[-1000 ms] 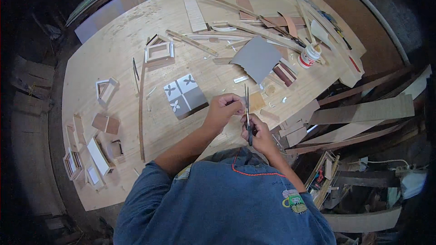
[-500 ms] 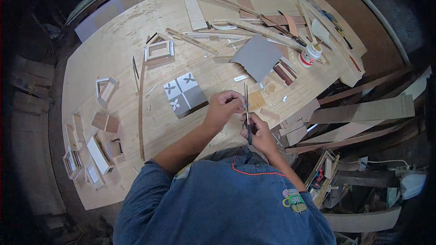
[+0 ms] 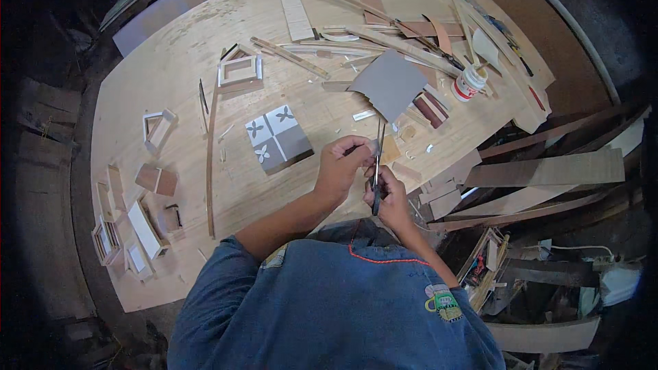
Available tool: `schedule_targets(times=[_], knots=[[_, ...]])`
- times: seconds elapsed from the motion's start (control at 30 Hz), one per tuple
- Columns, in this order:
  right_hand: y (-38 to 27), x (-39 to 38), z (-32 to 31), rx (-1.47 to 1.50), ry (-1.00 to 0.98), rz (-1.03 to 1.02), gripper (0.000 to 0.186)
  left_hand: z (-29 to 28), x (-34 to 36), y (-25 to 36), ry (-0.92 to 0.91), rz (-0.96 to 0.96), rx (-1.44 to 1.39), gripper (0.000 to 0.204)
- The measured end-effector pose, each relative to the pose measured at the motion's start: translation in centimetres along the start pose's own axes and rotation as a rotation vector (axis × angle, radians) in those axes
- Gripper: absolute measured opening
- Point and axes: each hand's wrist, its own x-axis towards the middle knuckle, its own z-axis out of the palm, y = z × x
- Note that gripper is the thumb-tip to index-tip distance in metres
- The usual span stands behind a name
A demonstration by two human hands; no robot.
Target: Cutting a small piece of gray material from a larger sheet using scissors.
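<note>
In front of my chest, my left hand (image 3: 340,168) pinches a small greyish piece (image 3: 375,146) between thumb and fingertips. My right hand (image 3: 388,196) grips a pair of scissors (image 3: 380,144) by the dark handles, with the blades pointing away from me beside that piece. Part of the piece is hidden by my fingers and the blades. Beyond the scissor tips lies a curved grey sheet (image 3: 391,85). To the left of my left hand sits a square block (image 3: 291,146), its top divided into white and grey quarters with petal shapes on them.
The wooden table (image 3: 171,62) carries small wooden frames (image 3: 240,72) and boxes (image 3: 147,228) on the left. A long thin strip (image 3: 212,164) lies left of the block. At the right stand a white glue jar (image 3: 468,83), wood strips (image 3: 404,48) and offcuts. More boards (image 3: 541,166) lie beyond the right edge.
Both hands have shifted slightly, and the scissor blades have moved a little to the right beside the small piece. My left hand keeps its pinch and my right hand its hold on the scissors.
</note>
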Motion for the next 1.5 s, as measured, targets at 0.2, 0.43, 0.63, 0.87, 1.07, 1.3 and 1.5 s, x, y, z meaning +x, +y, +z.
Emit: schedule_targets(times=[0.2,0.43,0.63,0.87,1.07,1.3,1.5], knots=[[-0.7,0.0,-0.1,0.048,-0.007,0.03,0.037,-0.1,0.2,0.3,-0.015,0.023,0.017,0.011],[-0.4,0.0,-1.2,-0.074,-0.091,0.028,0.042,-1.0,0.7,0.6,-0.075,0.08,0.113,0.01],[-1.6,0.1,-1.6,-0.107,-0.129,0.044,0.043,-1.4,0.8,1.7,-0.148,0.135,0.213,0.01],[-1.9,0.1,-1.6,-0.077,-0.131,0.056,0.042,-1.6,0.7,2.4,-0.173,0.142,0.266,0.01],[-1.8,0.1,-1.8,-0.162,-0.137,-0.042,0.044,-1.4,0.5,3.2,-0.25,0.09,0.362,0.01],[-2.5,-0.1,-2.0,-0.161,-0.157,-0.046,0.045,-1.9,0.6,3.3,-0.309,0.099,0.304,0.006],[-3.1,-0.3,-1.8,-0.139,-0.136,0.017,0.044,-2.2,0.7,3.4,-0.311,0.098,0.35,0.01]])
